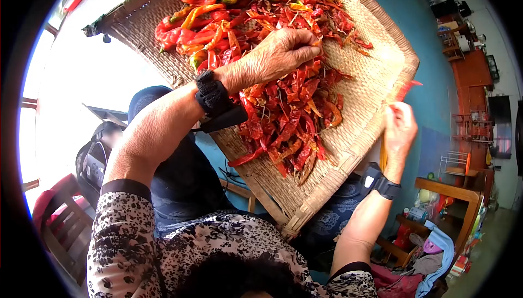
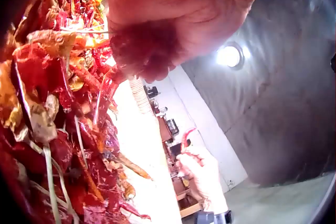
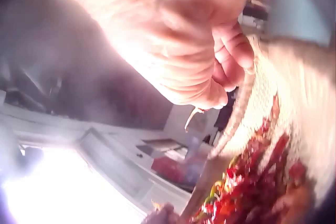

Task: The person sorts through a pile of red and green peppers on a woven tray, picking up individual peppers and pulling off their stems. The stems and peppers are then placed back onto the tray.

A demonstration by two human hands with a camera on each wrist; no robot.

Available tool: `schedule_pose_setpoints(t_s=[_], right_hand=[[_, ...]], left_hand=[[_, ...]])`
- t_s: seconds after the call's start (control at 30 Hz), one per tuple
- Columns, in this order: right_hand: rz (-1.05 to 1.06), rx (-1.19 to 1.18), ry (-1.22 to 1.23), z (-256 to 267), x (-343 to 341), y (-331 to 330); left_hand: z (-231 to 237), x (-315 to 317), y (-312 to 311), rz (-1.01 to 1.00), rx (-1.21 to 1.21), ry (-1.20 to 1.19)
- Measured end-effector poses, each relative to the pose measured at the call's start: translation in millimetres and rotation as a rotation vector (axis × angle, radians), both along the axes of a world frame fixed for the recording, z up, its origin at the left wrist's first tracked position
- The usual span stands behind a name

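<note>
A heap of dried red chili peppers [image 1: 291, 107] lies on a woven tray [image 1: 376, 80] tilted across the lap. Over the upper part of the heap, my left hand [image 1: 283, 53] has its fingers curled with thumb against forefinger, pinching a chili pepper [image 1: 318, 44] that is mostly hidden. A thin stem runs toward these fingers in the left wrist view. Beyond the tray's right rim, my right hand [image 1: 400, 129] holds a long red chili pepper [image 1: 407, 89], its tip pointing up and out. In the right wrist view a pale stem [image 3: 193, 119] sticks out below the thumb.
Fresher, glossy red chili peppers [image 1: 180, 37] with some green and yellow ones lie at the tray's far side. A wooden chair [image 1: 65, 232] stands at left. To the right are a wooden frame [image 1: 455, 194] and a heap of cloth [image 1: 436, 260].
</note>
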State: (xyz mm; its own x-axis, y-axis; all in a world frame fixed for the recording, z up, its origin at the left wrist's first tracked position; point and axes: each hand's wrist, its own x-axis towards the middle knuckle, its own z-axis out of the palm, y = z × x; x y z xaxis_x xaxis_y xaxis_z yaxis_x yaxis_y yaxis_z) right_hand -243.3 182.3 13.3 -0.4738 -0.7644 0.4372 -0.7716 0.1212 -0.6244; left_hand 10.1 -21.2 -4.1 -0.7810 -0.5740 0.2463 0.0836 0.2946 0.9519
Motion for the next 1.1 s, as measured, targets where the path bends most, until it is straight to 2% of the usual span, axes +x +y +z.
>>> schedule_pose_setpoints(t_s=[0.03, 0.07, 0.17, 0.2, 0.23, 0.27, 0.3, 0.37, 0.4, 0.43, 0.47, 0.5, 0.57, 0.63, 0.67, 0.7, 0.77, 0.83, 0.9, 0.93, 1.0, 1.03, 1.1], right_hand=[[-0.061, -0.077, 0.042, 0.9, -15.3, 9.0], [-0.135, -0.048, 0.049, 2.4, -27.2, 20.2], [-0.246, 0.05, 0.01, -3.3, -65.5, 51.3], [-0.346, 0.391, 0.08, 1.1, -62.7, 53.9], [-0.438, 0.734, 0.149, 3.1, -59.5, 56.3], [-0.372, 0.75, 0.214, 1.3, -54.2, 59.1], [-0.372, 0.717, 0.255, 5.1, -40.6, 51.3], [-0.302, 0.405, 0.22, 11.9, -22.1, 32.5], [-0.195, 0.249, 0.236, 14.6, -8.5, 20.5], [-0.088, 0.094, 0.248, 16.2, 7.6, 8.0], [0.022, 0.094, 0.23, 16.7, 24.8, -3.8], [0.09, 0.308, 0.064, 25.0, 44.0, -10.9], [0.328, 0.428, 0.097, 8.7, 54.0, -28.0], [0.388, 0.556, 0.225, -5.8, 54.9, -36.4], [0.455, 0.497, 0.347, -15.9, 49.6, -35.7], [0.46, 0.497, 0.348, -14.6, 50.1, -37.4], [0.371, 0.711, 0.35, -11.3, 53.6, -41.4], [0.377, 0.699, 0.319, -11.3, 56.5, -44.9], [0.365, 0.676, 0.252, -10.7, 57.2, -45.7], [0.365, 0.675, 0.254, -10.2, 57.0, -43.7], [0.273, 0.476, 0.049, -9.0, 55.4, -34.5], [0.243, 0.349, 0.127, -8.6, 50.3, -30.0], [0.083, 0.225, 0.033, 7.0, 44.2, -15.4]], left_hand=[[2.8, -1.9, 3.9, 0.016, -0.106, 0.03], [7.3, 0.5, 5.4, 0.016, -0.278, -0.078], [-0.4, -4.8, 12.2, -0.035, -0.342, -0.137], [-3.6, -5.4, 12.1, -0.04, -0.342, -0.14], [-6.5, -5.7, 11.2, -0.058, -0.478, -0.125], [-8.6, -6.6, 11.0, -0.077, -0.614, -0.108], [-9.4, -7.5, 12.7, -0.082, -0.613, -0.108], [-10.3, -7.4, 17.3, -0.164, -0.783, -0.169], [-12.7, -7.4, 18.2, -0.251, -0.776, -0.216], [-16.4, -6.8, 20.6, -0.25, -0.775, -0.219], [-20.6, -6.0, 24.2, -0.261, -0.861, -0.206], [-22.7, -5.5, 26.7, -0.272, -0.947, -0.19], [-21.1, -4.6, 26.8, -0.267, -1.001, -0.172], [-23.6, -4.2, 23.6, -0.266, -0.992, -0.31], [-23.7, -2.1, 20.7, -0.2, -1.048, -0.254], [-23.4, 0.1, 17.4, -0.196, -1.047, -0.257], [-22.3, 5.5, 11.6, -0.077, -1.176, -0.368], [-18.2, 8.4, 0.6, 0.01, -1.26, -0.373], [-15.4, 10.5, -9.9, 0.066, -1.206, -0.433], [-15.1, 12.2, -15.1, 0.124, -1.225, -0.371], [-9.1, 12.5, -17.3, 0.149, -1.165, -0.412], [-5.3, 12.2, -17.0, 0.171, -1.103, -0.455], [-4.1, 7.9, -10.9, 0.174, -1.106, -0.45]])
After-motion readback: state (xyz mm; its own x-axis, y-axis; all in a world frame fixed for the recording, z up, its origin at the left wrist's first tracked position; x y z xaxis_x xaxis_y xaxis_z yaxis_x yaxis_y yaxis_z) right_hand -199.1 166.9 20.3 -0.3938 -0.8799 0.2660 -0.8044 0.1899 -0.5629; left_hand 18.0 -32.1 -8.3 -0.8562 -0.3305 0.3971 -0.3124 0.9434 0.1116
